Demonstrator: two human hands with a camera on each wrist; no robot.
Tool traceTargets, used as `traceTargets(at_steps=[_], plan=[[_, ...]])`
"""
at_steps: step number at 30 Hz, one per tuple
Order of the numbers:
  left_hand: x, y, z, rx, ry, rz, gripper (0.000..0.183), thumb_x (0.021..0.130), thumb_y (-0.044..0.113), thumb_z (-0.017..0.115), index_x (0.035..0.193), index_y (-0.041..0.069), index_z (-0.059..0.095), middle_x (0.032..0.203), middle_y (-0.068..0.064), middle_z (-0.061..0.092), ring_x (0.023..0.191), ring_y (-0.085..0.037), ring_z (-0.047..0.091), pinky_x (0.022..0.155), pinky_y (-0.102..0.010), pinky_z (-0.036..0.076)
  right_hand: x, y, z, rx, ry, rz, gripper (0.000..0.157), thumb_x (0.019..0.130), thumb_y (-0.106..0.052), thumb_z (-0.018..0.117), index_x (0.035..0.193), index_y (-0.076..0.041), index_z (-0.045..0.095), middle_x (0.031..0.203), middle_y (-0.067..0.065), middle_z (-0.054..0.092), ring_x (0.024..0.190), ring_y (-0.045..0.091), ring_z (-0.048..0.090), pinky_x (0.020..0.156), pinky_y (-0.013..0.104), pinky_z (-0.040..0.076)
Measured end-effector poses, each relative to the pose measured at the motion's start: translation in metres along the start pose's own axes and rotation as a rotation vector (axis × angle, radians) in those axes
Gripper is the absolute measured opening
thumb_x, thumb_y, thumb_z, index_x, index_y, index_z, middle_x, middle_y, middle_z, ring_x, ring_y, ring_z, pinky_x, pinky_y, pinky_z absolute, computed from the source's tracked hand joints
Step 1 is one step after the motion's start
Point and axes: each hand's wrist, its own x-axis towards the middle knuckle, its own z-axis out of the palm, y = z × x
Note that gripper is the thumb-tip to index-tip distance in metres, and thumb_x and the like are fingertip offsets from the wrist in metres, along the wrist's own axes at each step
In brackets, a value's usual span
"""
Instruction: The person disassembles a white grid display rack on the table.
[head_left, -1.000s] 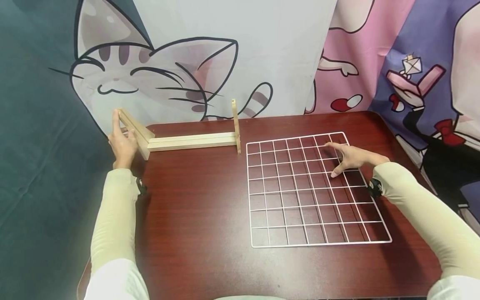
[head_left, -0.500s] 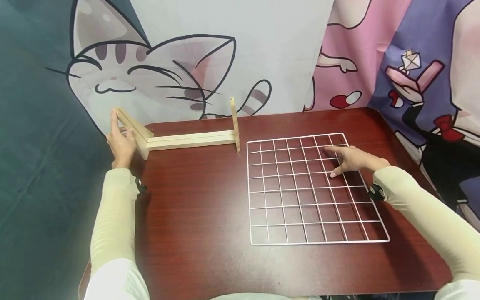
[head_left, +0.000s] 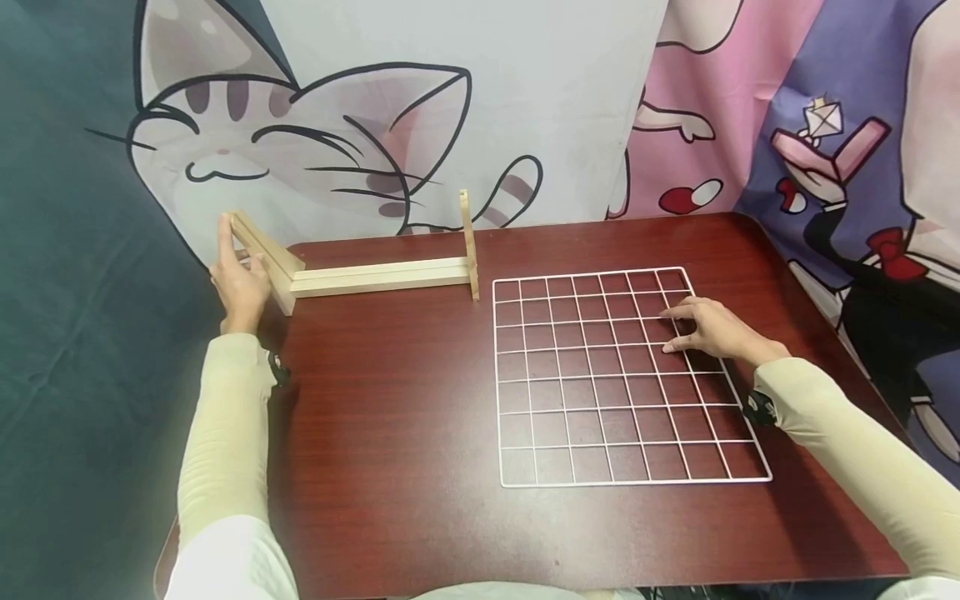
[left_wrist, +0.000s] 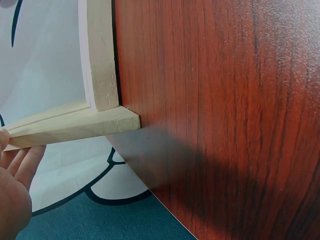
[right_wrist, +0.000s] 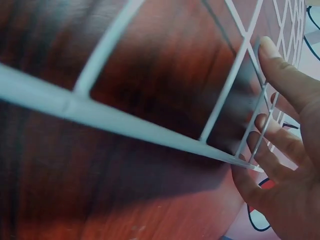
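A pale wooden rack (head_left: 382,277) stands at the back left of the table, with a crossbar between two upright end pieces. My left hand (head_left: 242,287) holds its left end piece (left_wrist: 75,127); in the left wrist view a fingertip lies above the board and the other fingers below it. A white wire grid (head_left: 607,379) lies flat on the table's right half. My right hand (head_left: 716,329) is over the grid's right side, thumb and fingers spread apart. In the right wrist view the fingers (right_wrist: 270,162) are close beside the wires; exact contact is hard to tell.
The dark red wooden table (head_left: 375,417) fills the middle. Printed cloth (head_left: 562,83) with cartoon figures hangs behind it, and dark green cloth (head_left: 75,375) hangs at the left.
My right hand has shifted slightly right and down in the view, its fingers bending closer to the thumb. The grid's near right corner has moved slightly left. The left hand keeps its hold.
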Motion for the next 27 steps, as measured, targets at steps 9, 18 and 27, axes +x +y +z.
traceTargets(at_steps=[9,18,27], plan=[[0.001,0.002,-0.001,0.0,0.019,0.003,0.076,0.098,0.006,0.052,0.156,0.046,0.023,0.139,-0.018,0.061,0.121,-0.034,0.064,0.098,-0.053,0.052,-0.006,0.004,0.007,0.015,0.092,-0.029,0.053,0.066,-0.022,0.091,0.112,-0.002,0.074,0.1,0.015,0.066,0.091,0.033,0.06,0.08,0.049,0.045],[0.0,0.005,-0.002,0.002,0.003,-0.027,0.076,0.099,0.007,0.051,0.157,0.046,0.021,0.143,-0.016,0.058,0.123,-0.033,0.063,0.1,-0.053,0.051,-0.012,0.011,0.018,0.079,0.178,-0.03,0.052,0.065,-0.017,0.092,0.112,-0.003,0.075,0.103,0.016,0.063,0.093,0.033,0.053,0.08,0.04,0.036],[-0.001,0.005,-0.001,0.011,-0.01,-0.042,0.077,0.1,0.008,0.05,0.157,0.048,0.018,0.137,-0.019,0.061,0.123,-0.033,0.063,0.099,-0.052,0.051,-0.017,0.018,0.025,0.097,0.173,-0.001,0.052,0.067,-0.02,0.091,0.115,-0.004,0.074,0.105,0.016,0.06,0.093,0.029,0.047,0.079,0.037,0.033]])
